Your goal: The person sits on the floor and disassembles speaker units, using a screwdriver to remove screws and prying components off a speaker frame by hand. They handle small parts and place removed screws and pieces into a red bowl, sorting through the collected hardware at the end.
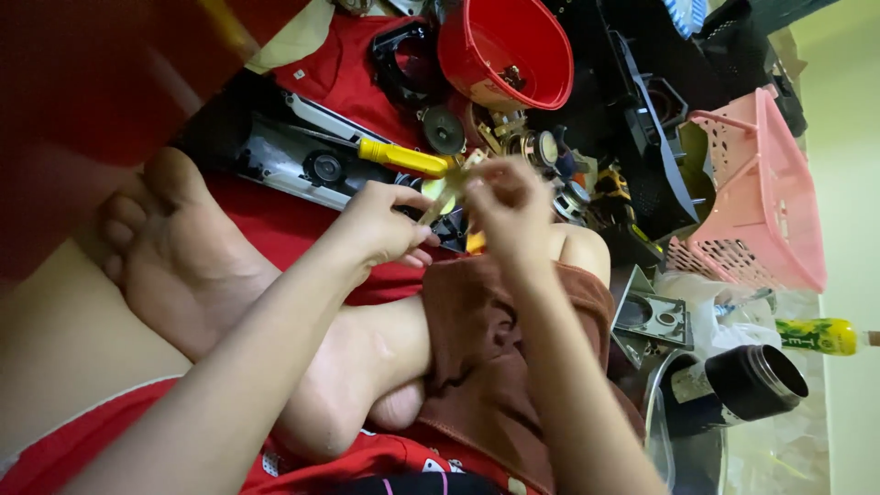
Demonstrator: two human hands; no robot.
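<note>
Seated cross-legged on the floor; bare foot and knee in brown shorts fill the near ground, over a red cloth.

Just above the knee, both hands meet on one small piece. Left hand: fingers curled together, thumb and forefinger pinched on the lower edge of a small brass-coloured part. A yellow-handled screwdriver lies along the top of this hand, its tip end pointing at the part; whether the hand grips the handle or it only rests there, I cannot tell. Right hand: fingers bunched and closed on the part's other side, blurred, so the exact pinch is unclear.

Judgement on doing this step well: keep the part braced low over the knee so anything loosened drops onto cloth, not into the clutter. The left pinch should hold steady while the right does the turning or pulling; both moving at once invites a slip. The tool tip so near the fingers calls for short, controlled force.

Further out: a dark opened casing with a round hub, loose speaker-like discs, and a red plastic bowl. To the right, a pink basket tipped on its side, a black cylinder, and a yellow-green bottle.
</note>
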